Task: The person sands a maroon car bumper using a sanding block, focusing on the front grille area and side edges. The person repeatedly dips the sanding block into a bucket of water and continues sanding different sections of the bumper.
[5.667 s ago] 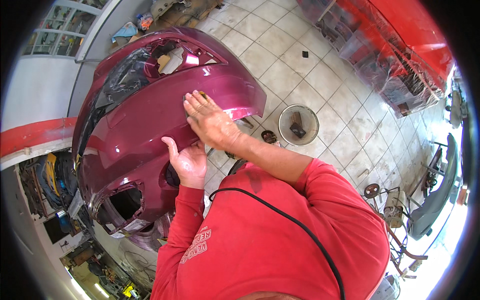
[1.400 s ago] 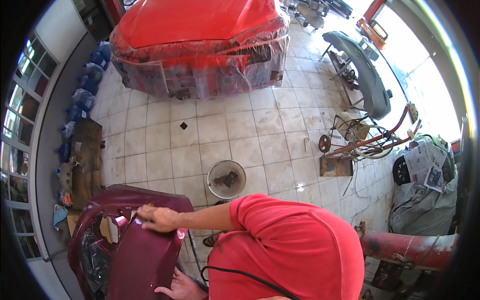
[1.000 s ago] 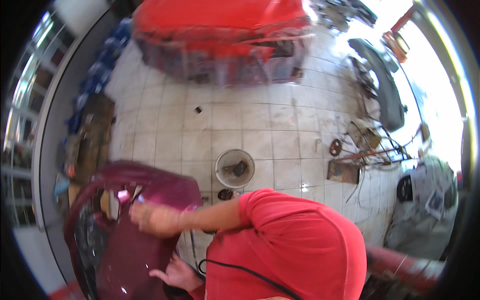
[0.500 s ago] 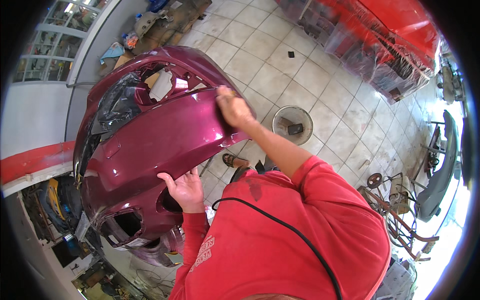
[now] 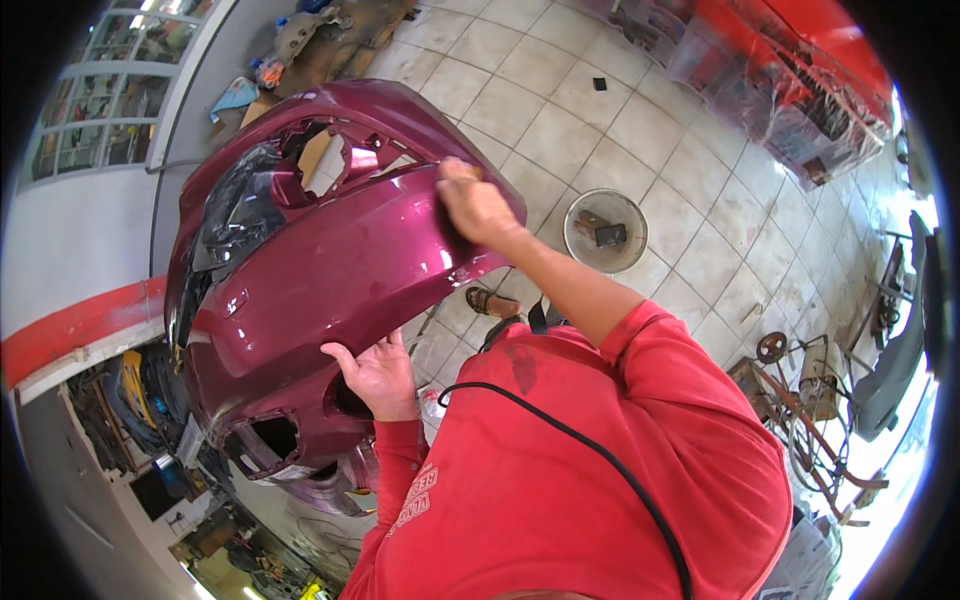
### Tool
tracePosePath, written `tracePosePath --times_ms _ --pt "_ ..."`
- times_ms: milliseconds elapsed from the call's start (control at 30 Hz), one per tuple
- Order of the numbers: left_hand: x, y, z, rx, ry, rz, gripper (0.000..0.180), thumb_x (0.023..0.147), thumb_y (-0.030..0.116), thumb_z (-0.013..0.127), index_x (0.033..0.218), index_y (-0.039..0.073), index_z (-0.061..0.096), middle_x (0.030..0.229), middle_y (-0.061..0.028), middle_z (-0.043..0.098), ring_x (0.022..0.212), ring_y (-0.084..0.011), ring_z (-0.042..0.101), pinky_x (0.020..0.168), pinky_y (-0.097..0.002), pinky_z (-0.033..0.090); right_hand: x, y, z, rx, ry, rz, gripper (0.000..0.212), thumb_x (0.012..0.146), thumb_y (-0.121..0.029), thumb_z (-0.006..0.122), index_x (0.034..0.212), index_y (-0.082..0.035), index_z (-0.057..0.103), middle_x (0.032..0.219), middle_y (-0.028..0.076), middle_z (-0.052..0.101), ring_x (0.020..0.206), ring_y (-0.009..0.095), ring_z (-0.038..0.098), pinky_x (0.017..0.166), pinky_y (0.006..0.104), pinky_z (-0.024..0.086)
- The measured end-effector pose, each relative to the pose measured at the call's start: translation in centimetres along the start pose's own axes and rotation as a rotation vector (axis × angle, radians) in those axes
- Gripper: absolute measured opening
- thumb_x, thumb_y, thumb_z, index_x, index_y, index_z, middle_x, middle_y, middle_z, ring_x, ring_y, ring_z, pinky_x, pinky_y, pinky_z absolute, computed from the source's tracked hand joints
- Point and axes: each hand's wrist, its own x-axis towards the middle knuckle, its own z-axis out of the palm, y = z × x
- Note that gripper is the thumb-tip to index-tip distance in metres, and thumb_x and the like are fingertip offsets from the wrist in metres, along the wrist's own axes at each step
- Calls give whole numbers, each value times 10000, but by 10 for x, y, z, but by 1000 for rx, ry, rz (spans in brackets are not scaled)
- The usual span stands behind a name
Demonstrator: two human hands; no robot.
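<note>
A glossy dark purple car bumper cover stands at the left, its long outer face turned towards me. My right hand lies on its upper right end, fingers bent and pressed together. Something yellowish barely shows under those fingers; its kind is hidden. Lower down, my left hand holds the near edge, palm facing up. Its thumb lies over the purple surface, and the other fingers are partly hidden at the edge. Openings are cut in the bumper's lower end.
A round bucket with dark items inside stands on the tiled floor. Beyond it is a red car partly wrapped in clear plastic. A metal frame with a wheel stands right. A black cord crosses my red shirt.
The view has shifted slightly, so the bumper and floor appear further right. My right hand remains near the same upper end of the bumper; my left hand keeps its place on the edge.
</note>
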Motion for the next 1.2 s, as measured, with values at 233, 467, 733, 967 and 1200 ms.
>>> tracePosePath --times_ms 233,467,733,967,1200 --pt "5 -4 -2 -13 29 5 741 1035 654 546 1532 104 510 1508 -107 601 1393 -304 560 1199 -527 437 -64 -59 54 -273 88 -639 642 1095 -364 518 1553 79 441 1641 300 404 1584 414 311 1321 488 215" --pt "5 -5 -6 -72 7 -24 683 1029 625 580 1475 108 565 1481 -87 625 1350 -280 591 1182 -513 457 -43 29 20 -149 22 50 576 1123 -278 410 1566 89 398 1674 294 352 1577 431 314 1296 486 289" --pt "-5 6 12 -109 -126 -177 777 1018 678 561 1556 121 493 1536 -66 583 1412 -254 536 1224 -435 381 -86 -114 103 -389 80 -708 550 1071 -291 515 1493 60 525 1585 255 503 1532 409 411 1292 518 284" --pt "3 -2 -17 -217 -149 -85 677 1043 582 581 1502 88 523 1497 -79 619 1355 -256 589 1172 -463 472 -69 -7 39 -434 170 -89 530 1123 -228 370 1541 90 441 1671 295 357 1575 396 336 1293 449 305" --pt "0 5 -18 -254 -185 -200 744 1029 603 604 1507 43 491 1529 -90 560 1375 -262 551 1195 -457 435 -135 -80 105 -715 198 -646 535 1088 -264 476 1513 58 519 1622 262 459 1556 403 374 1302 507 274"
